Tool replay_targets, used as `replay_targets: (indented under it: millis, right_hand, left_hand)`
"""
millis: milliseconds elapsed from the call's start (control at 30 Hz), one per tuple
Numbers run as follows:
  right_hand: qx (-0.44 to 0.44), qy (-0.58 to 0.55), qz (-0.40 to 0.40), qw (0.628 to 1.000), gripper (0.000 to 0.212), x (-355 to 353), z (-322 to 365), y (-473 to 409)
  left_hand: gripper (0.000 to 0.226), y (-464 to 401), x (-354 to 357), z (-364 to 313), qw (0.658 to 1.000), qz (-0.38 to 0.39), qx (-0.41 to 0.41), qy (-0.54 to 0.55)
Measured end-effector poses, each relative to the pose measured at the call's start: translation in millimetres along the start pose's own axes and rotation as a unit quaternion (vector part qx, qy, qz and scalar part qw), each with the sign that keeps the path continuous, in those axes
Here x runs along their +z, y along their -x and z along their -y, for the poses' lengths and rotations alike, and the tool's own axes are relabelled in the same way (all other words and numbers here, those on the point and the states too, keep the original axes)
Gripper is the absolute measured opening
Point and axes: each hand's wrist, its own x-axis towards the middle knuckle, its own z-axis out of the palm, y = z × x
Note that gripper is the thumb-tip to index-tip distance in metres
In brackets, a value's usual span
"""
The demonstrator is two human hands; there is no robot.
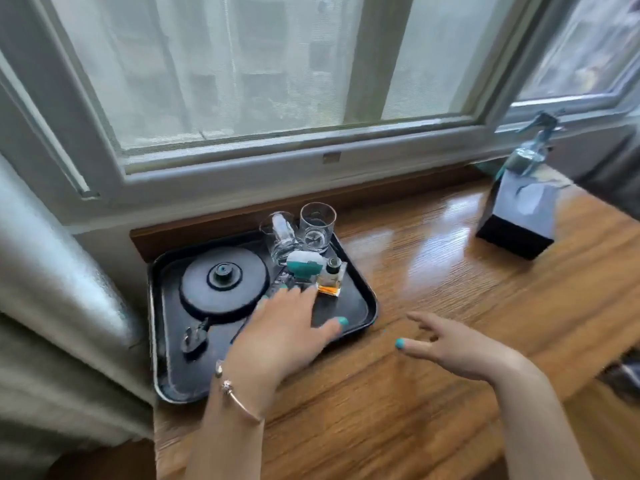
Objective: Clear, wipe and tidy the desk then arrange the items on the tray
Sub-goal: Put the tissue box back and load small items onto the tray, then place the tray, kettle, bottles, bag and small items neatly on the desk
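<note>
Tray (360,299): far-left on desk (433,271), holding kettle base (225,285), two glasses (317,225), perfume bottle (331,277). Left hand (287,327) over tray, fingers spread, empty. Right hand (460,351) open above desk. Judged best: nudge small items together gently; avoid toppling glasses.

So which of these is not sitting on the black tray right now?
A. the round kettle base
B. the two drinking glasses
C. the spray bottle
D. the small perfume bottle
C. The spray bottle stands far off at the right end of the desk by the window, while the glasses, kettle base and perfume bottle all sit on the tray.
</note>
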Motion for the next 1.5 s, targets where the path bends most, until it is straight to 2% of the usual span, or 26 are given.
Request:
replay_targets:
  millis: [67, 133, 333, 567, 700, 800, 933, 1100, 1300, 1500]
  right_hand:
    - [0.04, -0.026, 0.003, 0.999, 0.075, -4.3, -29.0, 28.0]
    - [0.078, -0.056, -0.024, 0.995, 0.077, -9.1, -62.1, 53.7]
    - [0.172, -0.118, -0.128, 0.97, 0.077, -13.2, -168.1, 129.0]
    - [0.249, -0.197, -0.152, 0.936, 0.067, -27.8, -292.6, 196.5]
    - [0.279, -0.212, -0.165, 0.922, 0.064, -59.4, -386.0, 225.0]
    - [0.285, -0.242, -0.19, 0.908, 0.062, -80.2, -448.0, 234.6]
    - [0.294, -0.258, -0.149, 0.908, 0.059, -101.9, -513.8, 228.7]
    - [0.296, -0.283, -0.098, 0.907, 0.061, -144.3, -584.9, 189.2]
    - [0.314, -0.294, -0.107, 0.896, 0.067, -242.7, -675.7, 110.9]
    - [0.333, -0.321, -0.152, 0.873, 0.066, -363.1, -748.2, 37.9]
  left_hand:
    - [0.081, -1.7, 8.7, -38.5, 0.992, 0.108, 0.06, 0.012]
    - [0.085, -4.6, 22.5, -77.0, 0.983, 0.161, 0.09, -0.002]
    - [0.08, -6.1, 84.6, -188.1, 0.956, 0.216, 0.185, -0.071]
    - [0.077, -5.7, 187.2, -344.2, 0.901, 0.297, 0.289, -0.129]
    - [0.078, -17.8, 244.6, -431.0, 0.889, 0.313, 0.305, -0.133]
    - [0.076, -31.6, 284.8, -481.1, 0.891, 0.333, 0.28, -0.132]
    - [0.073, -57.8, 326.2, -534.8, 0.882, 0.355, 0.255, -0.178]
    - [0.071, -117.4, 363.8, -608.3, 0.866, 0.372, 0.266, -0.203]
    - [0.066, -236.4, 411.0, -724.2, 0.841, 0.383, 0.293, -0.244]
    - [0.07, -354.1, 424.5, -832.6, 0.851, 0.376, 0.315, -0.186]
